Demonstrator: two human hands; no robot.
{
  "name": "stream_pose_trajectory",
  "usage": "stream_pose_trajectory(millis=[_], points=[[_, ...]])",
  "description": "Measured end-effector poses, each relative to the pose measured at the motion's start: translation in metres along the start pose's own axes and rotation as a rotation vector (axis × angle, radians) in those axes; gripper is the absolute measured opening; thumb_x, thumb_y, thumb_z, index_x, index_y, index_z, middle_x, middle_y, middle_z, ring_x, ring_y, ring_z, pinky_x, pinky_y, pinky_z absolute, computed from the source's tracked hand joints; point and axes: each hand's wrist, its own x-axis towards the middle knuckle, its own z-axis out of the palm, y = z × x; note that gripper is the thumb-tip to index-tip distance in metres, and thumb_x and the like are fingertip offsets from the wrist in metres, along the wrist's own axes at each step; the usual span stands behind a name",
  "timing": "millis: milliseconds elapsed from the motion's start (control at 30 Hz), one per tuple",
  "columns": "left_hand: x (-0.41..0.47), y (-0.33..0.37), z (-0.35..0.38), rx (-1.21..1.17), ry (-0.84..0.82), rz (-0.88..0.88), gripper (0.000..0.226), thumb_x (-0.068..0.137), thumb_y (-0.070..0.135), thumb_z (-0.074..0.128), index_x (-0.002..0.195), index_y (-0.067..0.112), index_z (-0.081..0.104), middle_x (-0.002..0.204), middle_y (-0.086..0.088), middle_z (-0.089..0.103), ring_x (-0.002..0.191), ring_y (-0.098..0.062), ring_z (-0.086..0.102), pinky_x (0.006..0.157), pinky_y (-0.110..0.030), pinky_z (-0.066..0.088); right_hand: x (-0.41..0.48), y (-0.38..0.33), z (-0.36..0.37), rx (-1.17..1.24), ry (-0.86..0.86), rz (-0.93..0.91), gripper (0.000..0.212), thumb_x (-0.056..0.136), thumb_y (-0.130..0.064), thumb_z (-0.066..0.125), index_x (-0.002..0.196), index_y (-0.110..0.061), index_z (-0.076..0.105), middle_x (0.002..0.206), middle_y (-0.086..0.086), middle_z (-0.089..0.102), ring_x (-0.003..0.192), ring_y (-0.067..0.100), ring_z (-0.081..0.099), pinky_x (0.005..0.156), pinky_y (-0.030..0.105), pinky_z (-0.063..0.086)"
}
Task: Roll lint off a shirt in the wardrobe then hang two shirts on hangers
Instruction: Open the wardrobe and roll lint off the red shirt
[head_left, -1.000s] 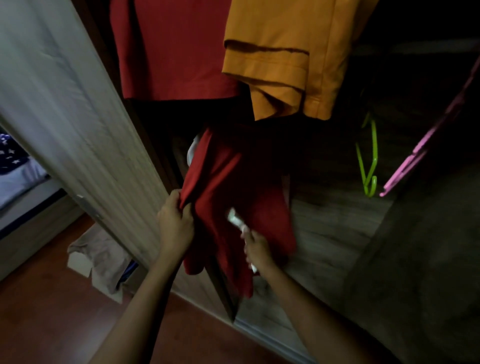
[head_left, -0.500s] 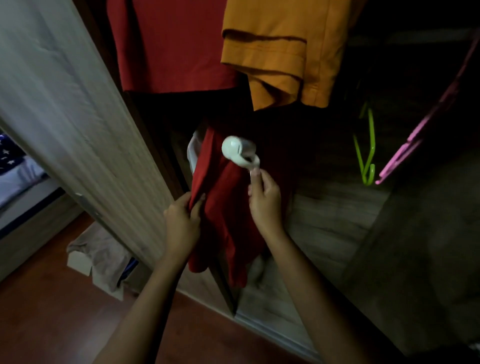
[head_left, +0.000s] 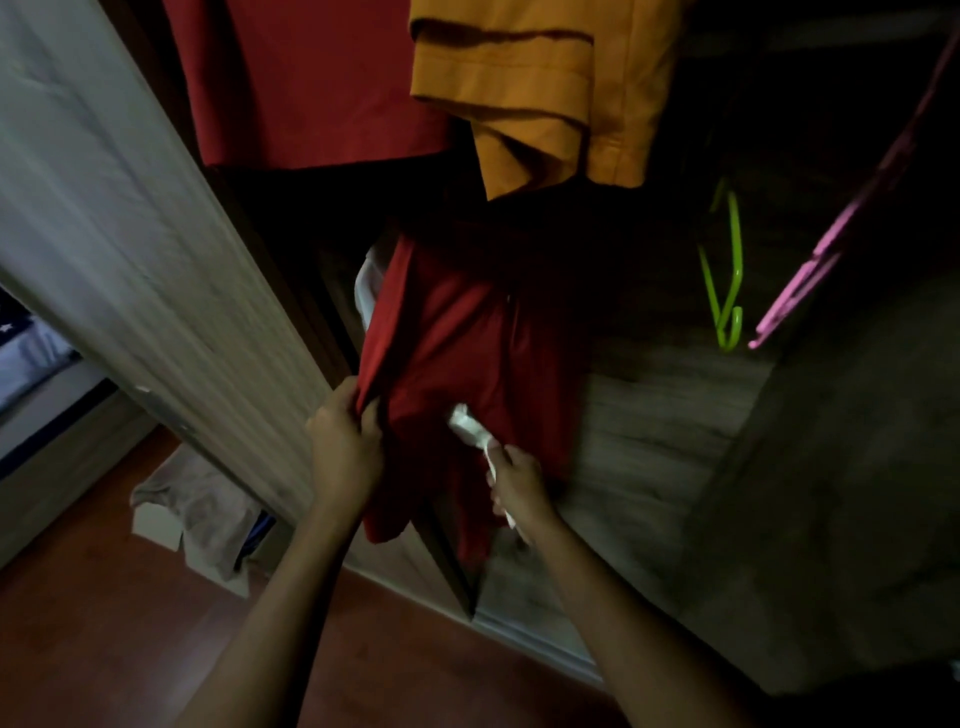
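- Pinching a fold at the left edge of a dark red shirt (head_left: 457, 332), the left hand (head_left: 345, 447) has its thumb and fingers curled onto the cloth.
- The right hand (head_left: 519, 486) is wrapped round the handle of a white lint roller (head_left: 470, 428). The roller's head (smeared by blur) lies against the lower front of the shirt, just right of the left hand.
- The shirt hangs inside the wardrobe, and its hem reaches below both hands. Its upper part is lost in shadow, so what it hangs from cannot be seen.
- An orange shirt (head_left: 524, 88) hangs above it, one folded sleeve dropping in front of the red shirt's top.
- Another red garment (head_left: 311, 78) hangs at the upper left, touching the orange one.
- Something white (head_left: 366, 291) peeks out behind the shirt's left edge; what it is cannot be told.
- The open wardrobe door (head_left: 130, 234) slants across the left, its edge just beside the left hand, hiding that side of the interior.
- A green hanger (head_left: 727, 280) and a pink hanger (head_left: 826, 244) dangle near each other at the right, well apart from the shirt.
- On the reddish floor (head_left: 104, 649) outside, a grey cloth (head_left: 202, 512) is draped over a pale box, partly behind the door.
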Motion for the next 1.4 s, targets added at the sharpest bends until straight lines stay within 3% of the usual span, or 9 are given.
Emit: stream_pose_trajectory(millis=[133, 300, 400, 500, 833, 1000, 1233, 1300, 1400], points=[[-0.003, 0.0, 0.0, -0.013, -0.013, 0.008, 0.015, 0.094, 0.001, 0.05, 0.089, 0.005, 0.064, 0.069, -0.012, 0.06, 0.055, -0.014, 0.05, 0.053, -0.018, 0.038, 0.027, -0.038, -0.017, 0.135, 0.094, -0.056, 0.033, 0.099, -0.034, 0.051, 0.094, -0.002, 0.061, 0.059, 0.003, 0.048, 0.035, 0.009, 0.038, 0.035, 0.017, 0.029], [-0.002, 0.002, -0.005, 0.003, 0.014, 0.012, 0.014, 0.093, -0.003, 0.05, 0.091, 0.001, 0.064, 0.068, -0.011, 0.058, 0.054, -0.008, 0.046, 0.052, -0.008, 0.036, 0.056, -0.058, -0.042, 0.293, 0.26, -0.024, 0.034, 0.101, -0.037, 0.046, 0.087, -0.009, 0.06, 0.061, 0.004, 0.05, 0.039, 0.012, 0.044, 0.034, 0.015, 0.035], [-0.001, -0.002, -0.01, 0.035, 0.018, 0.017, 0.013, 0.092, -0.002, 0.051, 0.087, 0.001, 0.063, 0.068, -0.013, 0.058, 0.055, -0.015, 0.047, 0.052, -0.012, 0.033, 0.07, -0.073, -0.064, 0.396, 0.37, 0.009, 0.036, 0.103, -0.037, 0.039, 0.094, -0.008, 0.059, 0.06, 0.002, 0.048, 0.032, 0.005, 0.044, 0.033, 0.012, 0.034], [-0.002, -0.003, -0.012, 0.048, 0.012, 0.025, 0.015, 0.092, -0.001, 0.051, 0.087, 0.005, 0.063, 0.068, -0.01, 0.058, 0.054, -0.012, 0.047, 0.052, -0.016, 0.033, 0.084, -0.081, -0.073, 0.442, 0.375, 0.011, 0.036, 0.103, -0.039, 0.036, 0.1, -0.011, 0.058, 0.061, -0.001, 0.045, 0.042, 0.009, 0.041, 0.04, 0.018, 0.036], [-0.005, 0.007, -0.01, 0.043, 0.002, 0.021, 0.016, 0.093, -0.003, 0.05, 0.094, 0.007, 0.063, 0.074, -0.005, 0.057, 0.059, -0.004, 0.047, 0.054, -0.005, 0.034, 0.019, 0.03, 0.004, -0.077, -0.087, 0.11, 0.032, 0.1, -0.047, 0.04, 0.094, -0.022, 0.059, 0.063, -0.003, 0.046, 0.045, 0.01, 0.042, 0.037, 0.017, 0.032], [-0.003, 0.005, -0.011, 0.015, 0.013, -0.001, 0.015, 0.094, 0.0, 0.049, 0.093, 0.005, 0.063, 0.071, -0.013, 0.058, 0.056, -0.011, 0.047, 0.053, -0.016, 0.036, -0.011, 0.043, 0.007, -0.002, -0.294, 0.157, 0.032, 0.098, -0.048, 0.048, 0.09, -0.019, 0.062, 0.057, -0.005, 0.04, 0.039, 0.007, 0.029, 0.039, 0.016, 0.022], [-0.009, 0.005, -0.014, 0.028, 0.025, 0.014, 0.018, 0.093, -0.002, 0.05, 0.098, 0.007, 0.065, 0.068, 0.009, 0.053, 0.057, -0.003, 0.048, 0.054, -0.004, 0.036, 0.077, -0.018, -0.035, 0.259, 0.127, 0.126, 0.041, 0.101, -0.047, 0.039, 0.102, -0.012, 0.061, 0.058, -0.001, 0.04, 0.032, 0.006, 0.035, 0.035, 0.014, 0.028], [-0.009, 0.002, -0.013, 0.026, 0.022, 0.015, 0.018, 0.093, -0.001, 0.05, 0.099, 0.006, 0.066, 0.07, 0.002, 0.057, 0.059, -0.006, 0.051, 0.056, -0.009, 0.037, 0.102, -0.036, -0.055, 0.289, 0.239, 0.116, 0.041, 0.1, -0.047, 0.038, 0.095, -0.013, 0.06, 0.06, -0.001, 0.044, 0.04, 0.01, 0.04, 0.037, 0.018, 0.032], [-0.009, -0.001, -0.01, 0.025, 0.021, 0.037, 0.015, 0.093, -0.001, 0.05, 0.096, 0.003, 0.064, 0.074, -0.013, 0.061, 0.063, -0.025, 0.055, 0.059, -0.033, 0.042, 0.12, -0.048, -0.07, 0.259, 0.287, 0.096, 0.04, 0.1, -0.046, 0.037, 0.088, -0.016, 0.06, 0.062, -0.002, 0.048, 0.046, 0.012, 0.043, 0.041, 0.022, 0.035]])
